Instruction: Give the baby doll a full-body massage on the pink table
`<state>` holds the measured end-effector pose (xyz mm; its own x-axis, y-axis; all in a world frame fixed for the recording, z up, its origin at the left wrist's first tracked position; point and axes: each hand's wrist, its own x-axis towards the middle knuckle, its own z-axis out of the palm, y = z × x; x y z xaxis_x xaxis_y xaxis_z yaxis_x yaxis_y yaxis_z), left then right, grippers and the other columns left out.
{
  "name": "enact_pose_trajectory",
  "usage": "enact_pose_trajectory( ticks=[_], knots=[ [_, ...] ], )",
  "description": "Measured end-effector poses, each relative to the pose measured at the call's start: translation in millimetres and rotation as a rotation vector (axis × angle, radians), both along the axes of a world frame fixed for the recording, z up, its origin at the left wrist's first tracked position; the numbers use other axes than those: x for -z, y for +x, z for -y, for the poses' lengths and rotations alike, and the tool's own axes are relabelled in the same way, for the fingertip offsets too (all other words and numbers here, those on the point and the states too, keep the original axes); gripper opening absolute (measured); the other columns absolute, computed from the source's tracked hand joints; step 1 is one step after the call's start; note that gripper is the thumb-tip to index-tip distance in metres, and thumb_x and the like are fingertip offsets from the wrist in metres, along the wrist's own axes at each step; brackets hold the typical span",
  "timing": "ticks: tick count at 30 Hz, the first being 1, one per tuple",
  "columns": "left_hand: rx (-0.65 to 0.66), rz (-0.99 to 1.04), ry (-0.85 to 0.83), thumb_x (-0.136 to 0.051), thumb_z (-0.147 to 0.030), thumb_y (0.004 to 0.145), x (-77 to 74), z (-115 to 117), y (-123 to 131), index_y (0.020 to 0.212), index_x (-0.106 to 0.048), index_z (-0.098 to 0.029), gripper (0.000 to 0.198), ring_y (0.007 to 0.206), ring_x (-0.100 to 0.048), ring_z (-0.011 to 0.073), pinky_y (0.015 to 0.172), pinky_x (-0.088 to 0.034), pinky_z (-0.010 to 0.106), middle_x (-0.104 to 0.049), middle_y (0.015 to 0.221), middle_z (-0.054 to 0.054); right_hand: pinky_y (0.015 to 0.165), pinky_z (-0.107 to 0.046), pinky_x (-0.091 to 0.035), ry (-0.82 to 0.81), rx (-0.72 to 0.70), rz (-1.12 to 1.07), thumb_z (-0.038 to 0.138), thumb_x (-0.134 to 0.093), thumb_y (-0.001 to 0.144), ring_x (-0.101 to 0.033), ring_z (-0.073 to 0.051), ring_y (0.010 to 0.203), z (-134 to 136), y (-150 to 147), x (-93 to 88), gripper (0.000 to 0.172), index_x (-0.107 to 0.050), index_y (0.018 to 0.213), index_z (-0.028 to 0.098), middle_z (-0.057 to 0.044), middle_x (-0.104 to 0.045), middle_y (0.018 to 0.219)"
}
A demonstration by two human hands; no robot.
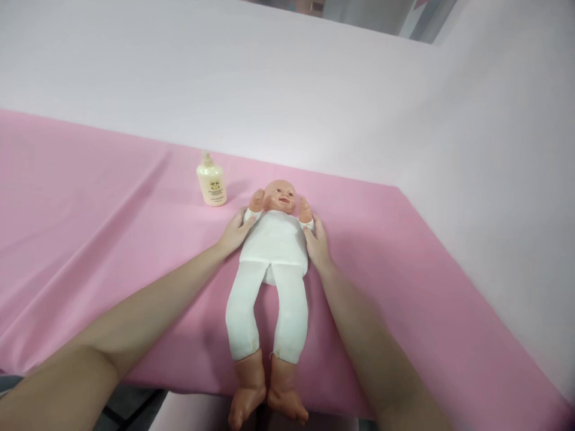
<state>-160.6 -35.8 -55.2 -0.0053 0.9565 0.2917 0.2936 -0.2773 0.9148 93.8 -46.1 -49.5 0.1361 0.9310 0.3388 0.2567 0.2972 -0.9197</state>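
Note:
A baby doll [275, 239] with a white cloth body lies on its back on the pink sheet, head away from me and feet over the near edge. My left hand [236, 230] is wrapped around the doll's arm on the left, thumb on top near its wrist. On the other side, my right hand [317, 240] grips the doll's other arm in the same way. Both doll hands point up beside its head. The undersides of my fingers are partly hidden behind the doll's arms.
A pale yellow pump bottle [212, 183] stands upright to the left of the doll's head. The pink sheet [381, 281] covers the table, with folds on the left. A white wall [269, 90] rises behind and to the right.

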Motion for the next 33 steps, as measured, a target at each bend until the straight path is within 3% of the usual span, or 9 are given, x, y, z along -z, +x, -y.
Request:
enact_pose_trajectory(
  ticks=[13,33],
  knots=[
    [-0.011,-0.011,-0.016,-0.053,-0.058,0.096,-1.0,-0.2,0.4,0.13,-0.057,-0.019,0.052,0.122,-0.062,0.0306,0.104,-0.05,0.043,-0.069,0.129,0.011,0.117,-0.045,-0.044,-0.011,0.009,0.016,0.028,-0.054,0.085,-0.059,-0.025,0.131,-3.4,1.6,5.3,0.054,-0.058,0.139,0.024,-0.008,-0.065,0.141],
    [0.004,-0.004,-0.001,-0.053,-0.058,0.096,5.8,-4.6,-2.0,0.135,-0.055,-0.019,0.055,0.128,-0.06,0.0304,0.107,-0.048,0.043,-0.067,0.136,0.011,0.118,-0.045,-0.043,-0.001,0.012,0.032,0.029,-0.054,0.086,-0.058,-0.025,0.133,-4.6,1.9,7.1,0.054,-0.057,0.14,0.023,-0.009,-0.064,0.142]
  ],
)
